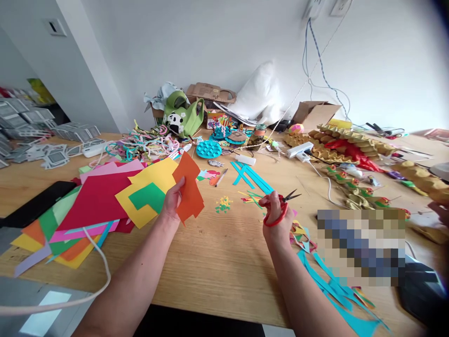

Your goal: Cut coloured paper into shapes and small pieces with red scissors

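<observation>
Between the thumb and fingers of my left hand (171, 202) is a piece of orange paper (188, 187), held upright above the table. Its edges are cut unevenly. Just left of it lie yellow paper (129, 208) and a cut green piece (147, 200). My right hand (279, 222) grips red-handled scissors (275, 216), the dark blades (292, 194) pointing up and right, spread slightly apart. The scissors are away from the orange paper. Small yellow and green paper bits (223, 204) lie on the table between my hands, with blue paper strips (253, 177) farther back.
Coloured sheets (94, 201) and a black phone-like slab (38, 201) are at left. Behind stand a green panda bag (185, 114) and a pile of twisted strips (147, 145). Egg cartons (361, 140) line the right; a person's hand (440, 210) shows at the right edge.
</observation>
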A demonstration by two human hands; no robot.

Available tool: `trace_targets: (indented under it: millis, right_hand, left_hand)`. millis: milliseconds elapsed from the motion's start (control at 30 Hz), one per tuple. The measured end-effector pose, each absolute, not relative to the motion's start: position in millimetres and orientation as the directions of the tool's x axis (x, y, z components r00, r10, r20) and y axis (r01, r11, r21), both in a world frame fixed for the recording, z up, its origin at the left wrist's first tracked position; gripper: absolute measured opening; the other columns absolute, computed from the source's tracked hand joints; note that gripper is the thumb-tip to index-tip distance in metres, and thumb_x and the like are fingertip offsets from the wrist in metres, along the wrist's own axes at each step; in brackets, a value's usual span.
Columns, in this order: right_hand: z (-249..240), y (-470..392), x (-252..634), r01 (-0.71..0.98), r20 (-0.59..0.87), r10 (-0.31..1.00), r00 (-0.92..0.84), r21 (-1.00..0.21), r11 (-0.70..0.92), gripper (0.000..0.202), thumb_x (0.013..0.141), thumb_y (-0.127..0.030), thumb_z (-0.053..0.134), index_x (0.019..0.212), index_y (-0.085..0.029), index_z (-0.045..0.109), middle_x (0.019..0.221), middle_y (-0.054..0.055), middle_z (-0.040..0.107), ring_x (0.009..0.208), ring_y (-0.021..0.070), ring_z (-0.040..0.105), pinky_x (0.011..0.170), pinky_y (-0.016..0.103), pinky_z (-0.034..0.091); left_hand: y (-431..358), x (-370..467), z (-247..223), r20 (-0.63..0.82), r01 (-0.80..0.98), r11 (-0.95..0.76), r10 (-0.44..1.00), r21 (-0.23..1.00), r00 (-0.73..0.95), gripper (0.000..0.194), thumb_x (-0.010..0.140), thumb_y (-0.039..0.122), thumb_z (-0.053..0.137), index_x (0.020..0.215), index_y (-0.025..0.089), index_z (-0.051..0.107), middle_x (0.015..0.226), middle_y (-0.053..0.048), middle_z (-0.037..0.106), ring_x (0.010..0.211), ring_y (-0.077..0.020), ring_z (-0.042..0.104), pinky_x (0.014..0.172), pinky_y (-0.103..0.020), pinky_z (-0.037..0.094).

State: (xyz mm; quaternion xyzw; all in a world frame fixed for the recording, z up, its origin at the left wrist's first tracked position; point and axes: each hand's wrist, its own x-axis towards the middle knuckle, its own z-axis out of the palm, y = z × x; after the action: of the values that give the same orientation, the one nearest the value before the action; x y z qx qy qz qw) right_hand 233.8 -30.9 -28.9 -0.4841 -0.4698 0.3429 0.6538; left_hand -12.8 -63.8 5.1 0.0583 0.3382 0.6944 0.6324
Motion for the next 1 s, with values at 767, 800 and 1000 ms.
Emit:
trace_targets:
  millis: [767,800,1000]
  right_hand:
    - [-20,-58,213,0.363,-0.093,0.854,-0.511,-0.924,0.117,0.05,0.083,-0.06,0.053,0.053,-0.019,0.052,0.047,0.004,0.059,0.044,0.016,0.053,0.044,0.026,0.035]
    - [-20,-59,213,0.364,-0.096,0.853,-0.514,-0.924,0.115,0.05,0.083,-0.059,0.053,0.053,-0.019,0.052,0.046,0.004,0.059,0.044,0.0162,0.053,0.045,0.026,0.036]
    - [-25,-58,213,0.354,-0.123,0.853,-0.506,-0.932,0.075,0.049,0.081,-0.058,0.057,0.052,-0.019,0.051,0.042,0.001,0.057,0.039,0.0149,0.052,0.041,0.024,0.033]
  left_hand:
    - [-72,21,-13,-0.209,-0.501,0.119,0.969,0.857,-0.128,0.034,0.06,0.041,0.078,0.077,0.013,0.07,0.075,-0.009,0.073,0.079,-0.0304,0.069,0.072,-0.039,0.05]
    - [-72,22,-13,-0.207,-0.495,0.119,0.97,0.86,-0.125,0.033,0.06,0.041,0.078,0.076,0.013,0.07,0.075,-0.01,0.073,0.079,-0.0307,0.069,0.072,-0.039,0.05]
    - [-73,24,-12,-0.198,-0.487,0.124,0.975,0.864,-0.102,0.034,0.061,0.04,0.078,0.08,0.013,0.07,0.077,-0.01,0.073,0.077,-0.0307,0.068,0.069,-0.04,0.051]
